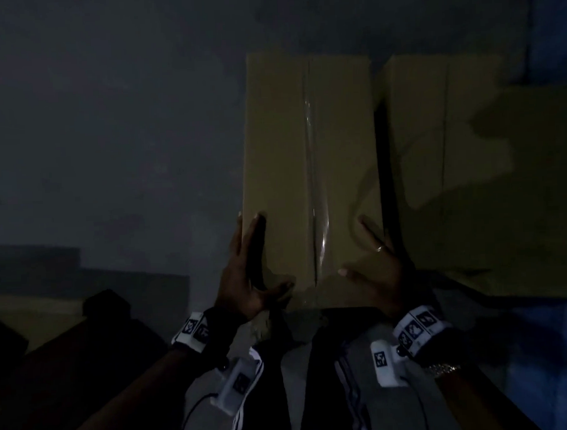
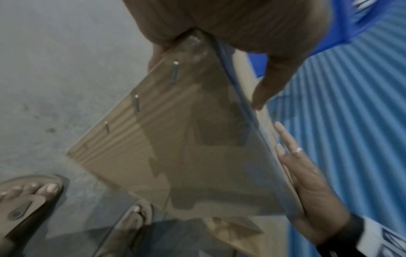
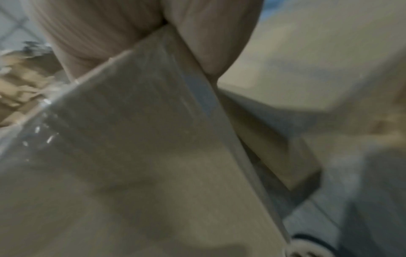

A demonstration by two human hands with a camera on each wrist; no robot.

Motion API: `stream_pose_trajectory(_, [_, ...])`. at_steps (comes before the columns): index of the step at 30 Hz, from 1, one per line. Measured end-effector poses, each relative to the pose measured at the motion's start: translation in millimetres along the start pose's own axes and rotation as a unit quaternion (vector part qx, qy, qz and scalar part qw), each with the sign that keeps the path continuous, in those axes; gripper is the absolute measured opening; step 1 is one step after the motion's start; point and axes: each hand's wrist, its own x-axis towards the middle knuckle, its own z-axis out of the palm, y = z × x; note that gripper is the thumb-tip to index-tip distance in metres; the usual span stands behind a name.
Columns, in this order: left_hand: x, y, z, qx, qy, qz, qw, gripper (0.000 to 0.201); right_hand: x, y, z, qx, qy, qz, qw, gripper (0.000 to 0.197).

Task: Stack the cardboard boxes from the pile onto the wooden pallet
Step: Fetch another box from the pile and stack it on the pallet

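Observation:
I hold a tan cardboard box, taped along its top seam, between both hands at its near end. My left hand lies with straight fingers down the box's left side and its thumb across the top near corner. My right hand, wearing a ring, presses flat against the right side with fingers spread. The left wrist view shows the stapled box from below, my right hand flat on its far face. In the right wrist view the box is blurred.
A second tan box sits just right of the held one, with more cardboard beside it. Grey concrete floor spreads to the left. A blue corrugated wall stands on the right. My sandalled feet are below. Dark shapes fill the lower left.

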Motion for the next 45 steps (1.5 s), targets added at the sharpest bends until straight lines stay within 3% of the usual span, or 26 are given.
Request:
stream_pose_trajectory(4, [-48.8, 68.0, -46.2, -0.012, 0.024, -0.015, 1.0, 0.129, -38.0, -68.0, -28.3, 0.049, -0.024, -0.023, 0.998, 0.084])
stream_pose_trajectory(10, [-125.1, 168.0, -121.2, 0.029, 0.079, 0.008, 0.996, 0.114, -94.1, -190.4, -76.7, 0.06, -0.015, -0.093, 0.994, 0.079])
stream_pose_trajectory(15, [-199.5, 230.3, -165.2, 0.068, 0.181, 0.006, 0.981, 0.11, -133.5, -290.7, -108.0, -0.029, -0.019, -0.26, 0.965, 0.076])
stream_pose_trajectory(17, [-235.1, 256.4, -179.1, 0.073, 0.225, 0.005, 0.972, 0.107, -145.3, -321.8, -117.6, -0.024, -0.053, -0.307, 0.95, 0.077])
stream_pose_trajectory(22, [-323.7, 308.8, -198.1, 0.079, 0.343, -0.033, 0.935, 0.102, -177.7, -391.6, -120.9, -0.001, -0.169, -0.324, 0.931, 0.071])
stream_pose_trajectory(24, [-358.4, 319.2, -199.9, 0.077, 0.383, -0.055, 0.919, 0.1, -191.5, -414.6, -114.5, -0.008, -0.2, -0.362, 0.91, 0.07])
stream_pose_trajectory(30, [-461.6, 326.6, -191.8, 0.079, 0.48, -0.121, 0.865, 0.095, -242.0, -464.5, -74.3, -0.017, -0.299, -0.424, 0.854, 0.096])
stream_pose_trajectory(38, [-587.3, 307.9, -156.5, 0.068, 0.566, -0.208, 0.795, 0.097, -327.1, -495.1, 3.8, -0.076, -0.381, -0.504, 0.771, 0.084])
stream_pose_trajectory(45, [-703.7, 286.9, -122.6, 0.047, 0.595, -0.267, 0.757, 0.094, -432.0, -493.2, 64.6, -0.08, -0.451, -0.485, 0.745, 0.082])
